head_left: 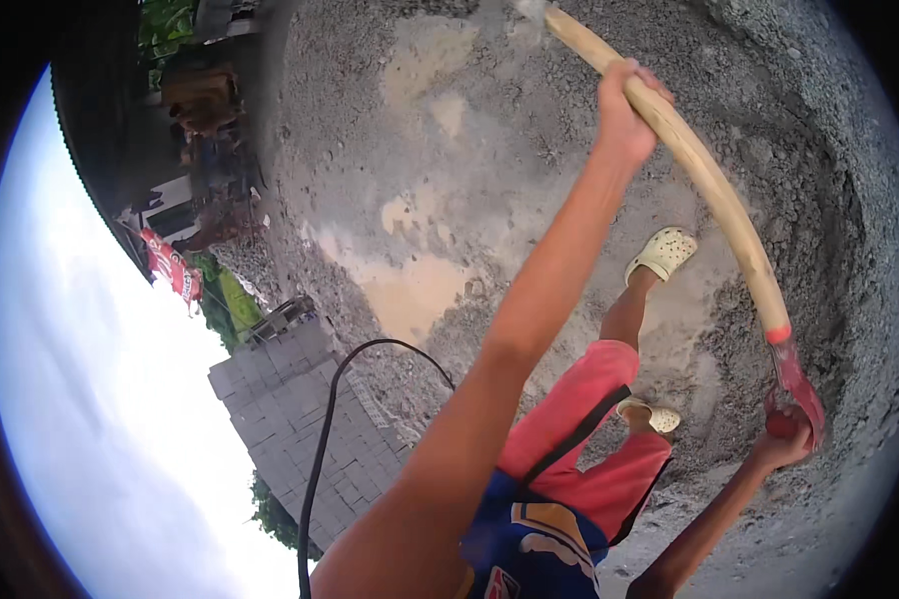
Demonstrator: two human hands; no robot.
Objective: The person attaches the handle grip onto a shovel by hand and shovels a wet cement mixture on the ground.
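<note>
A shovel with a long pale wooden shaft [714, 180] and a red handle [793, 379] crosses the right side of the head view. My left hand [625, 112] is wrapped round the shaft near its upper end. At the lower right, my right hand [786, 445] grips the red handle. Beyond my left hand, only a blurred bit of the shovel's metal end [531, 10] shows at the top edge; the rest is out of view. Beneath the shaft lies grey, gravelly ground [529, 150].
My feet, in cream clogs [662, 254], stand by a heap of grey gravel [819, 90] along the right. Muddy puddles [415, 295] dot the ground. Stacked grey blocks [300, 419] lie to the left, near a dark-roofed building [120, 120]. A black cable [320, 449] loops beside my left arm.
</note>
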